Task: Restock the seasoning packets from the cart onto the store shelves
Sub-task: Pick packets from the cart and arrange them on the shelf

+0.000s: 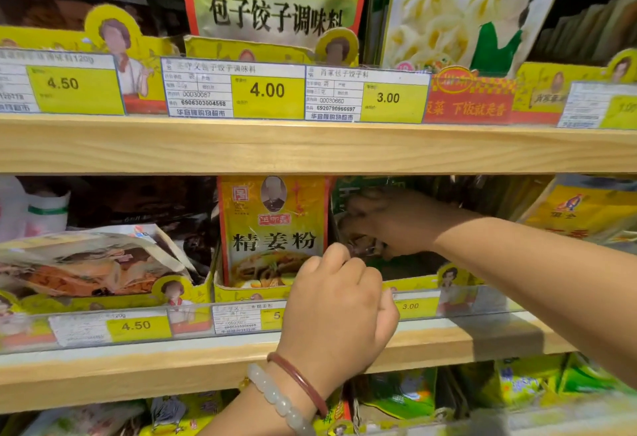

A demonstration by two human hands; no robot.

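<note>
On the middle shelf, my right hand (389, 222) reaches in from the right and grips dark green-and-brown seasoning packets (365, 246) standing in a yellow cardboard display tray (413, 284). My left hand (339, 297), with two bracelets on its wrist, curls over the front wall of that tray, fingers inside and thumb outside. A yellow ginger powder packet (272, 232) stands upright just left of both hands. The fingertips of both hands are hidden among the packets.
Wooden shelf boards (310, 149) run above and below the hands, fronted by yellow price tags (267, 91). Loose packets (93, 263) lie tilted at the left. Large yellow and green packets fill the upper shelf, and more packets (396, 394) sit on the shelf beneath.
</note>
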